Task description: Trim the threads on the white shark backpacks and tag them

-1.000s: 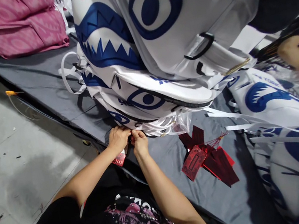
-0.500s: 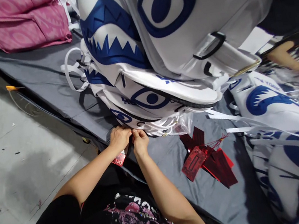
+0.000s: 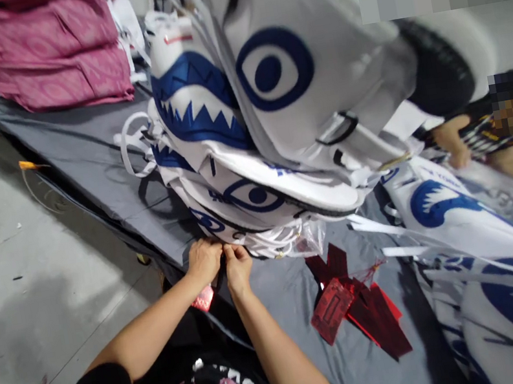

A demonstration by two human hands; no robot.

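My left hand (image 3: 205, 261) and my right hand (image 3: 238, 267) meet at the near lower edge of a stack of white backpacks (image 3: 242, 197) with blue eyes and jagged teeth. Both are closed, fingertips pinched close together. What lies between them is too small and covered to make out. A shiny red tag (image 3: 203, 299) hangs just below my left hand at the table edge. White cords (image 3: 269, 242) and a clear plastic bag (image 3: 314, 239) poke out under the stack, right of my right hand. Several dark red tags (image 3: 333, 310) with red strings lie farther right.
Pink backpacks (image 3: 65, 80) are stacked at the far left on the grey-covered table (image 3: 97, 153). More white backpacks (image 3: 465, 203) with loose straps lie at right. Beyond them another person's hand (image 3: 452, 143) is near clear plastic. The table edge drops to the floor (image 3: 59, 303) at left.
The view has tilted up, so the table scene sits lower in the picture. My hands stay pinched at the same backpack edge. The other person's hands have shifted near the plastic.
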